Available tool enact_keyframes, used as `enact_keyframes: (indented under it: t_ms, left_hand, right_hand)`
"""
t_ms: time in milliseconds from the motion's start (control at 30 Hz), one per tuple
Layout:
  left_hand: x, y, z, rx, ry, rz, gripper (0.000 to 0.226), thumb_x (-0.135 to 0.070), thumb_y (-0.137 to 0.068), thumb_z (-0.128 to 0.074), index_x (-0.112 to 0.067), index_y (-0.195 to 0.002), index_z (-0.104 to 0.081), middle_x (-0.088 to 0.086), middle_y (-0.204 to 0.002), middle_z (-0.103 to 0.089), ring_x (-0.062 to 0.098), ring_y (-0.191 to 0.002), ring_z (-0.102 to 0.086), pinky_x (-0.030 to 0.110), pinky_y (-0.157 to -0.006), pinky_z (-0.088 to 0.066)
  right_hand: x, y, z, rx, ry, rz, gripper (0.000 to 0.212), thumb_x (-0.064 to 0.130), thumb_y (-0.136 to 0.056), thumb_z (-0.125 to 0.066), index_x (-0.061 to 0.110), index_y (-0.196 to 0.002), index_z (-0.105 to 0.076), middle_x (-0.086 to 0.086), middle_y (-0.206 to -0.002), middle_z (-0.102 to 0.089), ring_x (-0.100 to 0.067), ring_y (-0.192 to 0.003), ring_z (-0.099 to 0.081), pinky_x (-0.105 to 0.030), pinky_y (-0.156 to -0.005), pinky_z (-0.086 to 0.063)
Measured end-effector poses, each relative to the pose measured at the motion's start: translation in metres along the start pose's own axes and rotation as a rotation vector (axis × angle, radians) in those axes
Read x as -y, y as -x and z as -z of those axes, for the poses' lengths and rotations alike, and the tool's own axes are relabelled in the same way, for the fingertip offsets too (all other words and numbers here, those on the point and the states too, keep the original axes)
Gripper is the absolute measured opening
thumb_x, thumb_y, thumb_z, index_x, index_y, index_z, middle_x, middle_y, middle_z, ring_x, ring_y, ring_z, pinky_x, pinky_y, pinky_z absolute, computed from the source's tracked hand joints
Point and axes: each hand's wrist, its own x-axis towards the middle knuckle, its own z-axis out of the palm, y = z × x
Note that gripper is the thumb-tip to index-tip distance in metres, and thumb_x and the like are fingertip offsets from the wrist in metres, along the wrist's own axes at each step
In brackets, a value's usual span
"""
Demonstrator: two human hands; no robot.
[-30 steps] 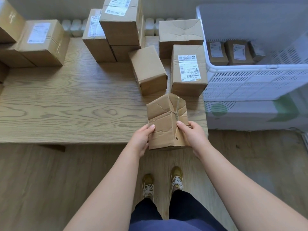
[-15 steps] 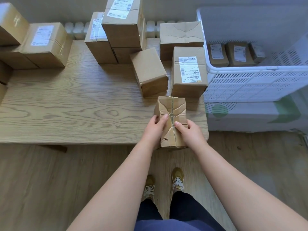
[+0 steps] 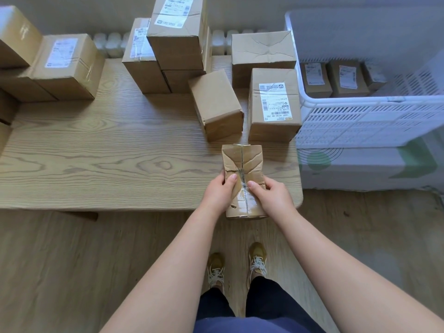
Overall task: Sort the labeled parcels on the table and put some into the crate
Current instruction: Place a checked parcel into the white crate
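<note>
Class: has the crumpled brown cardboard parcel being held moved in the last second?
Yes: the crumpled brown cardboard parcel rotated, taped seam now centred, but stays over the near edge of the wooden table.

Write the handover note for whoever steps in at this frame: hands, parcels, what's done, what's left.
Left grip: holds the crumpled parcel by its left side, thumb on top.
Right grip: holds its right side, thumb on top.
Parcel: at the near edge of the table, taped seam up, no label showing on that face.
Done: three labeled parcels lie in the white crate, right of the table.
Left: check this parcel for a label and sort it. Then do the others on the table, such as the labeled parcel beside the crate and the plain-topped one next to it.
</note>
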Motion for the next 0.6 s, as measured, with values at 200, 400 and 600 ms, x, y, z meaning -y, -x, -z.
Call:
enact_keyframes:
  t_ms: [200, 400, 600]
  left_hand:
    - [0.002, 0.002, 0.004, -0.004, 0.049, 0.016, 0.041, -0.04, -0.104, -0.051, -0.021, -0.139, -0.06, 0.003, -0.131, -0.067, 0.023, -0.124, -0.06, 0.043, -0.112, -0.043]
    - [0.012, -0.003, 0.018, -0.037, 0.355, 0.15, 0.027, -0.03, -0.102, -0.059, -0.014, -0.121, -0.07, 0.007, -0.112, -0.075, 0.024, -0.107, -0.07, 0.044, -0.099, -0.055]
    - [0.019, -0.009, 0.019, -0.076, 0.448, 0.253, 0.019, -0.02, -0.103, -0.058, -0.013, -0.118, -0.068, 0.005, -0.106, -0.071, 0.021, -0.093, -0.066, 0.032, -0.078, -0.053]
  right_hand:
    - [-0.002, -0.002, 0.002, 0.136, -0.177, -0.068, 0.063, 0.049, -0.088, -0.073, 0.023, -0.143, -0.056, -0.001, -0.131, -0.068, -0.013, -0.115, -0.066, -0.036, -0.103, -0.052]
    - [0.001, -0.004, 0.002, 0.148, -0.324, -0.183, 0.034, 0.055, -0.104, -0.042, 0.034, -0.089, -0.064, 0.011, -0.086, -0.07, -0.006, -0.085, -0.064, -0.032, -0.091, -0.05]
    - [-0.01, -0.004, 0.01, 0.052, -0.334, -0.186, 0.036, 0.04, -0.1, -0.061, 0.016, -0.126, -0.058, -0.001, -0.11, -0.074, -0.017, -0.098, -0.071, -0.033, -0.079, -0.054]
